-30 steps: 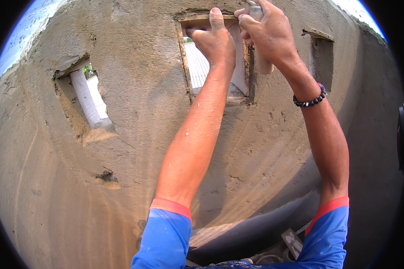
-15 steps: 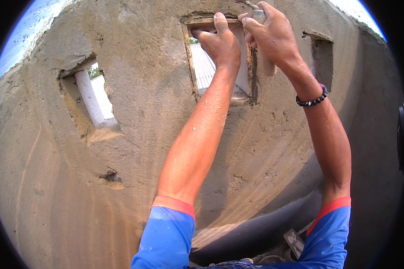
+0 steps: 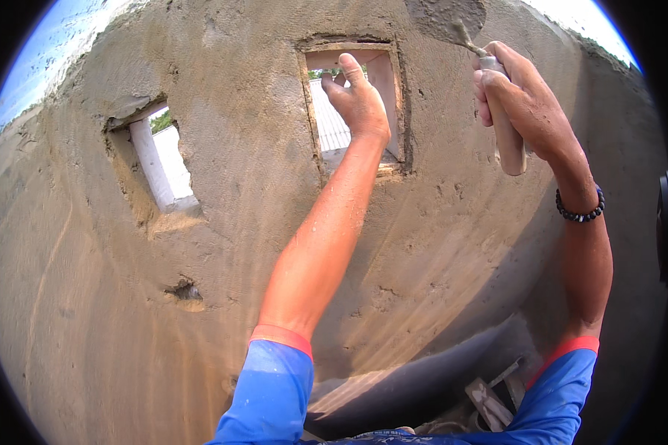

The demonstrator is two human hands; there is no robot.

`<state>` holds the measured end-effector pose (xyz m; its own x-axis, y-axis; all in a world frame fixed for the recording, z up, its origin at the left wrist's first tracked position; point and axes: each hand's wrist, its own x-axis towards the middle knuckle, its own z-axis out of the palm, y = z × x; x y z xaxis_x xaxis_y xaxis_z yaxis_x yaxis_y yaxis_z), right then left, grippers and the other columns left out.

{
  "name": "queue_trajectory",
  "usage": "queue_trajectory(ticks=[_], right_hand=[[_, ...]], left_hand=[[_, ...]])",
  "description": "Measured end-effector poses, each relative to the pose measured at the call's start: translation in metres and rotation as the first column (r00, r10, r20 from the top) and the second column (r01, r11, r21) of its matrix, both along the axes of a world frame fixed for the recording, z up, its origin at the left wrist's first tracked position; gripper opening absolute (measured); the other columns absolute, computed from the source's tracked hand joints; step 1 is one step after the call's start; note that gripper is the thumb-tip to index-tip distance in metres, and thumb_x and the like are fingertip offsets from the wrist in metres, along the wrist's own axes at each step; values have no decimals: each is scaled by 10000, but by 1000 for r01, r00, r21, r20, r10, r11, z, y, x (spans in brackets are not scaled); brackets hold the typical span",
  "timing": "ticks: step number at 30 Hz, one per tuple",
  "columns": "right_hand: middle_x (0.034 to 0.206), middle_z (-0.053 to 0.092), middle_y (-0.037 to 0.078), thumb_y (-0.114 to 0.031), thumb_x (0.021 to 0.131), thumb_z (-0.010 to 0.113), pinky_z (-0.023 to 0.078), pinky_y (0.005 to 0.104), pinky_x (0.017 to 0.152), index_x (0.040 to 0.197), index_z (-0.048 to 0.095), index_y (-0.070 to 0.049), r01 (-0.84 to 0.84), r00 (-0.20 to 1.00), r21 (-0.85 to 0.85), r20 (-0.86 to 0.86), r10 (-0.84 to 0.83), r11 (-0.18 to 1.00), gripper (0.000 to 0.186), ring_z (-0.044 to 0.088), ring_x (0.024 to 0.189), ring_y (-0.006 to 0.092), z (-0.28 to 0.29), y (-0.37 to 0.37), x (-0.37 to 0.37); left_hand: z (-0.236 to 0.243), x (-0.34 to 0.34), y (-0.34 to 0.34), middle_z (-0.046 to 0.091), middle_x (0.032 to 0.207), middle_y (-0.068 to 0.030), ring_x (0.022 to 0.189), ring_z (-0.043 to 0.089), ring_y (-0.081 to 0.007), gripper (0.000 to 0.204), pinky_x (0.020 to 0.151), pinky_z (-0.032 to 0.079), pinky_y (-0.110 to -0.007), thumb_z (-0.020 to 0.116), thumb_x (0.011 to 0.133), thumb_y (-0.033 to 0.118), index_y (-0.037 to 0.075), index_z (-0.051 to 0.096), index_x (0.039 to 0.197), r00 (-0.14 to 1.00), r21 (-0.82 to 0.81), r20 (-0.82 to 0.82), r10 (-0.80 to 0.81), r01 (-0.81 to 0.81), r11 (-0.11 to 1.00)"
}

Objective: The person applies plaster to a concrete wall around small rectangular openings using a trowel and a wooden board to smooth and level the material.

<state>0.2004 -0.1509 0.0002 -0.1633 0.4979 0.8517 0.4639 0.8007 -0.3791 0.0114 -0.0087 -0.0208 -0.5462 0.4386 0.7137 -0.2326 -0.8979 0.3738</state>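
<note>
The right hand (image 3: 523,100) grips the trowel (image 3: 506,137), now swung right, clear of the window opening (image 3: 382,81) — likely pausing work there — while the left hand (image 3: 361,107), half-open, stays at the opening.

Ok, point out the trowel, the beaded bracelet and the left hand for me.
Trowel (image 3: 506,135), head view: on the lower part of its handle.
Beaded bracelet (image 3: 580,217), head view: on the beads along its lower arc.
Left hand (image 3: 361,107), head view: on its middle.
</note>
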Motion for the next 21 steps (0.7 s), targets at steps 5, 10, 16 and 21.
queue_trajectory(ticks=[5,10,16,21], right_hand=[[758,539,97,-219,919,533,482,351,620,870,521,-3,265,956,47,120,-269,963,221,537,672,169,-23,-26,14],[717,463,88,-241,904,541,411,363,644,836,494,-3,311,923,-31,247,-294,950,252,443,677,176,-39,-36,32],[704,432,42,-318,925,545,397,309,563,870,509,-10,257,955,-172,197,-222,951,315,430,616,118,-57,-41,47],[699,427,19,-360,938,549,393,280,524,884,514,-13,197,971,-149,169,-171,969,353,429,585,93,-68,-40,50]], left_hand=[[7,-7,7,542,1012,-50,767,496,-146,349,728,442,-342,428,1009,268,17,462,1249,933,-234,296,-205,279,931],[39,-17,28,578,1096,-43,851,581,-186,287,720,495,-314,440,952,216,84,538,1188,687,-207,651,-323,570,795],[46,-11,52,483,1217,-113,1104,579,-329,330,953,562,-507,331,1013,157,18,427,1297,603,92,509,-614,672,735],[46,-20,64,525,1146,-100,1054,609,-305,303,914,585,-475,335,1017,148,15,475,1251,617,131,455,-643,667,733]])
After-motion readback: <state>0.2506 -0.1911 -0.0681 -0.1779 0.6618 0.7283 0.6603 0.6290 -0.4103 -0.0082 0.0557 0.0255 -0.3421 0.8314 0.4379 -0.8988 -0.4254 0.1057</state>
